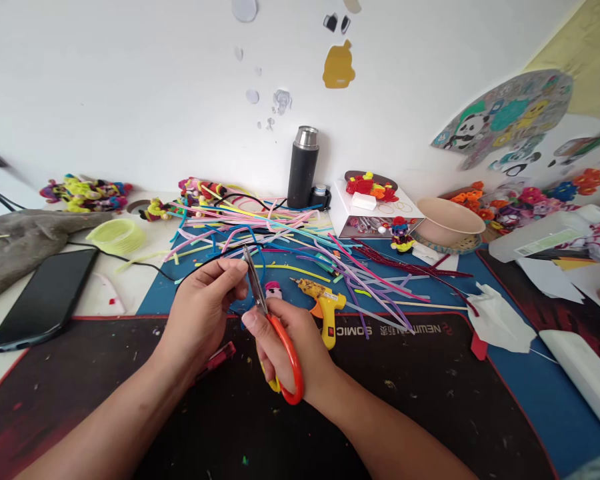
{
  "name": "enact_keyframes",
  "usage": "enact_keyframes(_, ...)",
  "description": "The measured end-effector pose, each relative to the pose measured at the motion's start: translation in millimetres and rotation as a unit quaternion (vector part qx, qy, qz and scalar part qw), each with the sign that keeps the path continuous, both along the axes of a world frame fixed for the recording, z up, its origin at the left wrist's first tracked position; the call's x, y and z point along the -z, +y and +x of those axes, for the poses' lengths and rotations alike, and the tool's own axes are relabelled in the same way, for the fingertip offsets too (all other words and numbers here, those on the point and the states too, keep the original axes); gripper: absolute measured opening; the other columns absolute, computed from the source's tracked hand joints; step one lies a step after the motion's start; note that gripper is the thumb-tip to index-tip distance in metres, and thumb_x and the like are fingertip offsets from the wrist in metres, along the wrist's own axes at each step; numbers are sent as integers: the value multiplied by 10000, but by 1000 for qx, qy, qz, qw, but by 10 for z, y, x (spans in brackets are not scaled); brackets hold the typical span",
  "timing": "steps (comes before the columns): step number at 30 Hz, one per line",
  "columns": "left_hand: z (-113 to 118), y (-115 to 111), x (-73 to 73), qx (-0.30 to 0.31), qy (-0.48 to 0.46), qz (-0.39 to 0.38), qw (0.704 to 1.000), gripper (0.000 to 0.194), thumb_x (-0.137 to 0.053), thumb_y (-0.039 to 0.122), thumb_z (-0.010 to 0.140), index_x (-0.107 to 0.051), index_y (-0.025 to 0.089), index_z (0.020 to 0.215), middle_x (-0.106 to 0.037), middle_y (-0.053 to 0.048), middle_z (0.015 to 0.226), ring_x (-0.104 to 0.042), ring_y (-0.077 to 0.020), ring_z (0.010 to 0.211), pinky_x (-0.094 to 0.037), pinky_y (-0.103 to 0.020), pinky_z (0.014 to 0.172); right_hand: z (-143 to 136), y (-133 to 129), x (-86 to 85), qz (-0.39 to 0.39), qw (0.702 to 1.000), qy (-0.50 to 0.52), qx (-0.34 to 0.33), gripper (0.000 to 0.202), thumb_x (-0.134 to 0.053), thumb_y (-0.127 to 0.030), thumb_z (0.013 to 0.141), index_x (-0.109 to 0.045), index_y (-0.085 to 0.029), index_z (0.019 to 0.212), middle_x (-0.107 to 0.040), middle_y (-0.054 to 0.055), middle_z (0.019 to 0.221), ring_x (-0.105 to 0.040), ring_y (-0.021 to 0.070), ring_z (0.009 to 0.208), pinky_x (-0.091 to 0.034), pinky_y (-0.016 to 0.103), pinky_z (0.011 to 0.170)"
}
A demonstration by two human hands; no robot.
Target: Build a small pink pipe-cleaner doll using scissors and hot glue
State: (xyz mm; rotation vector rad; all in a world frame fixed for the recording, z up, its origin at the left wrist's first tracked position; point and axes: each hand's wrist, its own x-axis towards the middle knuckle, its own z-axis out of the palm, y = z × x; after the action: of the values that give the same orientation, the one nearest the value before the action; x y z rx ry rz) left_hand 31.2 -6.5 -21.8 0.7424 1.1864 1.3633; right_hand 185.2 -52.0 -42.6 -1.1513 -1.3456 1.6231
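Observation:
My right hand [297,340] is wrapped round the orange and yellow handles of a pair of scissors [290,363]. The metal blades point up and away, with their tips beside the fingers of my left hand [207,303]. Thumb and forefinger of that hand are pinched together at the blades; what they hold is too small or hidden to name. Dark and blue strands pass close behind these fingers. A small doll figure with a pink top [274,291] shows just beyond the scissors. To the right of my right hand lies a yellow glue gun [325,303].
Many coloured pipe cleaners [290,230] lie across the blue mat. Behind them stand a black thermos [303,170] and a white box [343,210]. A phone [45,297] lies left; a beige bowl [447,223], crumpled tissue [500,320] and white bottle [545,233] are right.

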Motion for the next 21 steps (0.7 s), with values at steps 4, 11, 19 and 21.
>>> enact_keyframes(4, -6, -3, -17, 3, -5, 5, 1000, 307, -979, 409, 702, -762, 193, 730, -614, 16, 631, -522, -126, 618, -434, -224, 583, -34, -11, 1, -12, 999, 52, -4, 487, -714, -700, 1000, -651, -219, 956, -595, -65, 600, -561, 116, 400, -423, 208, 393)
enact_keyframes(11, -49, 9, -86, 14, 8, 21, 1000, 320, -1000, 429, 668, -787, 202, 739, -634, 11, 627, -527, -129, 621, -429, -232, 598, 13, 77, -140, -21, 995, 99, 12, 587, -704, -790, 950, -623, -209, 936, -571, -72, 517, -538, 107, 391, -418, 193, 418)
enact_keyframes(19, -9, -28, -129, 125, 29, 10, 992, 377, -1040, 475, 618, -791, 204, 700, -644, -2, 649, -533, -140, 624, -445, -261, 626, 106, 202, -219, -9, 992, 89, 90, 499, -804, -672, 870, -653, -205, 962, -565, -82, 525, -519, 111, 382, -406, 203, 388)
enact_keyframes(21, -4, -35, -134, 148, 42, 11, 988, 381, -1025, 505, 641, -796, 205, 696, -636, -4, 632, -524, -143, 610, -440, -267, 613, 123, 223, -193, -1, 991, 87, 97, 458, -780, -640, 891, -656, -206, 964, -572, -79, 526, -524, 113, 384, -404, 204, 387)
